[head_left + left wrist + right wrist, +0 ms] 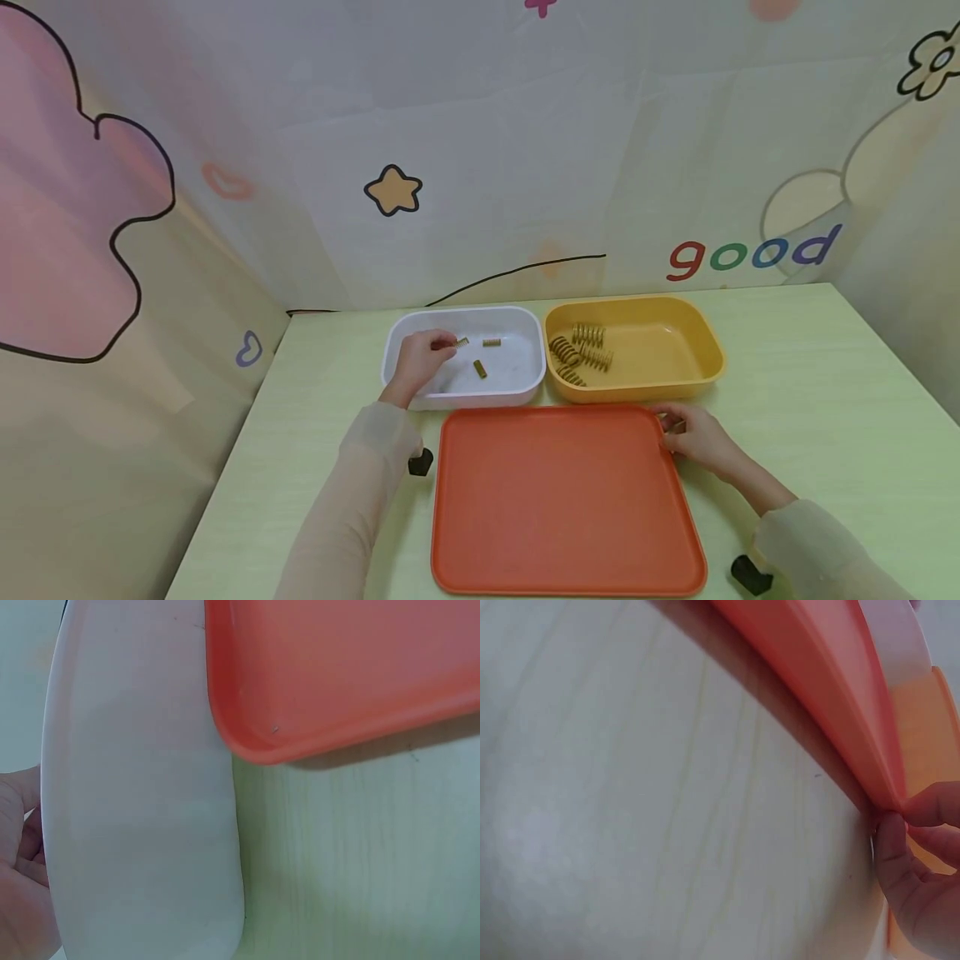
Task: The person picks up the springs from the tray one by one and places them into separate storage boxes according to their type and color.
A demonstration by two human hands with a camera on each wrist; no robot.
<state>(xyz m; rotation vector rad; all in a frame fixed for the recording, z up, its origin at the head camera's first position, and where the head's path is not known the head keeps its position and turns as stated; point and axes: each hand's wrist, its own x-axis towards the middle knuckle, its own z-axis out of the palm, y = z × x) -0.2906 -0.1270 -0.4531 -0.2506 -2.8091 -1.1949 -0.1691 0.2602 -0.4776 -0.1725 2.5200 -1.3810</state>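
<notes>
My left hand reaches into the white bin, its thumb and fingers pinching a small brass-coloured spring whose end sticks out past the fingertips. Two more small springs lie on the bin floor: one spring flat across the back, another spring slanted nearer the front. In the left wrist view the bin wall hides most of the left hand. My right hand grips the far right corner of the orange tray, thumb and finger on its rim.
A yellow bin stands right of the white one, with several larger coil springs at its left end. Both bins sit just behind the tray on the pale green table. A printed cloth hangs behind the table.
</notes>
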